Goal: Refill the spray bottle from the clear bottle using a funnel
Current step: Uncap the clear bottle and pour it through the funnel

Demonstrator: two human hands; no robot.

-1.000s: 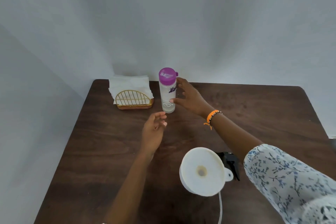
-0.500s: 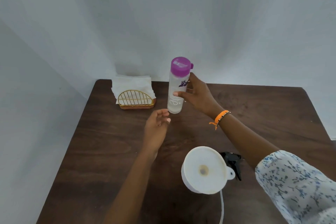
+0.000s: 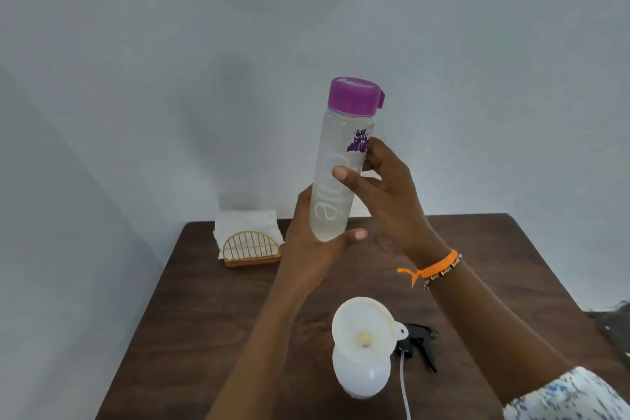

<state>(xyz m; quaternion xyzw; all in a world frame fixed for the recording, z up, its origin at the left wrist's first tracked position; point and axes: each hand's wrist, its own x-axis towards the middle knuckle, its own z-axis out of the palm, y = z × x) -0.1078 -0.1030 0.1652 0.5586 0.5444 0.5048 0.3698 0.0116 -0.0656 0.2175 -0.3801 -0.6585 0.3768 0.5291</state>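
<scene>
The clear bottle [image 3: 335, 153] with its purple cap [image 3: 354, 96] on is held upright, slightly tilted, high above the dark wooden table [image 3: 204, 317]. My right hand [image 3: 381, 187] grips its middle from the right. My left hand [image 3: 313, 242] cups its lower end from the left. Below, near the table's front, the white spray bottle [image 3: 362, 377] stands with a white funnel [image 3: 364, 327] seated in its neck. Its black trigger sprayer head [image 3: 417, 343] with a thin tube lies on the table just to the right.
A gold wire napkin holder [image 3: 251, 249] with white napkins stands at the table's back left corner, by the wall. A dark object [image 3: 613, 327] shows past the table's right edge.
My right hand has lifted the clear bottle off the table and toward me. My left hand rose and took hold of the bottle's lower end. The view tilted upward.
</scene>
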